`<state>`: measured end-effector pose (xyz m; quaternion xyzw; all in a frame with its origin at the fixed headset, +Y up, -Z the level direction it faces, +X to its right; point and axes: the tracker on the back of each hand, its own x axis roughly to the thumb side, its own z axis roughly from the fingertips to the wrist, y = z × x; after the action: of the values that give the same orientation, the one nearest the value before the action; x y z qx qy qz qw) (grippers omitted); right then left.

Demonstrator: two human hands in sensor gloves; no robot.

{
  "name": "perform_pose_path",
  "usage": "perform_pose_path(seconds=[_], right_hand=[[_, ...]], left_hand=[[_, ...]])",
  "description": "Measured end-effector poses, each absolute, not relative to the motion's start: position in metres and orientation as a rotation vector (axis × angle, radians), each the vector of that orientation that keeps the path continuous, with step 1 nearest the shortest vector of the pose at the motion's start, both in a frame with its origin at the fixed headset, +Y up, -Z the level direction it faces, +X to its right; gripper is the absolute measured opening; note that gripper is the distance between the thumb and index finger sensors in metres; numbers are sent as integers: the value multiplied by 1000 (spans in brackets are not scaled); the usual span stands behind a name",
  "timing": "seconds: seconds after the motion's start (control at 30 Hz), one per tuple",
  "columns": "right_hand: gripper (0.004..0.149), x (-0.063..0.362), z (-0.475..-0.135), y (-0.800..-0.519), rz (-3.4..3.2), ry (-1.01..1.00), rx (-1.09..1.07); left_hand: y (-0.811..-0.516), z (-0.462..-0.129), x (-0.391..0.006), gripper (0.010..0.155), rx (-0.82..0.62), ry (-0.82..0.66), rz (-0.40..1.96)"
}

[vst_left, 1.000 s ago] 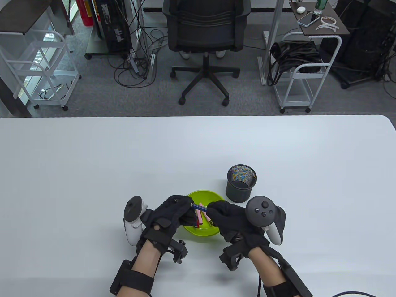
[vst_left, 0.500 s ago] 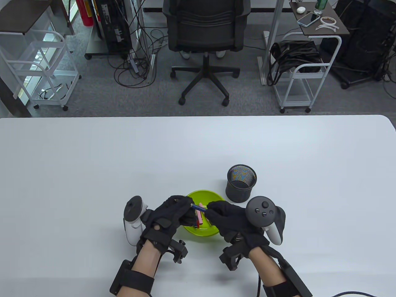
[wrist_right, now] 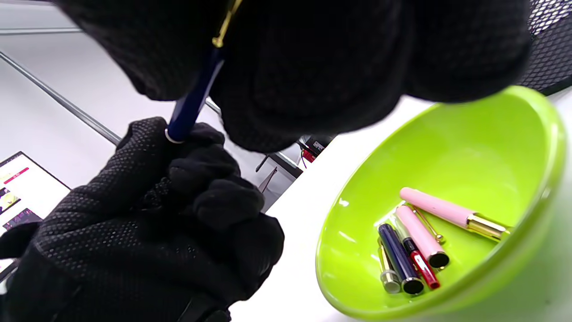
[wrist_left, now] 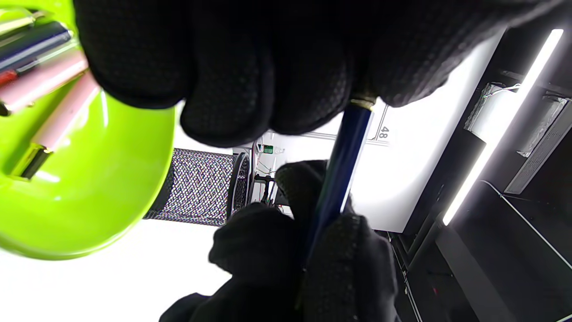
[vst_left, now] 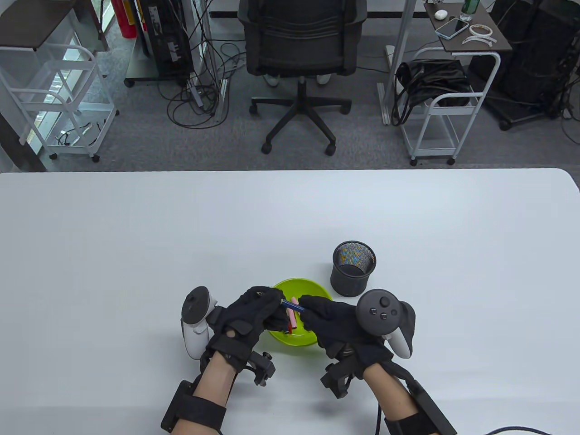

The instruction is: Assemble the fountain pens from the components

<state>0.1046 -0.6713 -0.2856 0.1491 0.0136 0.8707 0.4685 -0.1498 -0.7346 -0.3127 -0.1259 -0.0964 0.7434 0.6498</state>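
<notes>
Here, from above, the left hand and the right hand meet over a green bowl on the white surface, each pinching one end of a dark blue pen that bridges the short gap between them; both grips are narrow and closed on it. A pink pen part shows in the bowl just under the pen, and a black mesh cup stands just beyond the bowl to the right. In the left wrist view, the left fingers curl round the top of the blue pen, where a gold ring shows, while the right hand grips its lower end; the bowl and the mesh cup lie behind. In the right wrist view, the right fingers close on the pen near its gold clip, the left hand holds the other end, and the bowl holds pink, blue and red pen parts lying together.
</notes>
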Motion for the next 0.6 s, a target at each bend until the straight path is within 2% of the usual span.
perform_pose_path(seconds=[0.07, 0.17, 0.37, 0.47, 0.6], right_hand=[[60, 104, -285, -669, 2140, 34, 387], [52, 104, -283, -666, 2160, -14, 381], [49, 106, -284, -667, 2123, -22, 371], [50, 106, -285, -670, 2104, 9, 360], [58, 104, -285, -671, 2148, 50, 392]], left_hand=[[-734, -313, -150, 39, -285, -218, 1693], [-734, -312, -149, 39, -294, -224, 1686], [-734, -312, -148, 39, -296, -227, 1690], [-734, -312, -148, 39, -300, -230, 1687], [-734, -312, -148, 39, -298, -223, 1686]])
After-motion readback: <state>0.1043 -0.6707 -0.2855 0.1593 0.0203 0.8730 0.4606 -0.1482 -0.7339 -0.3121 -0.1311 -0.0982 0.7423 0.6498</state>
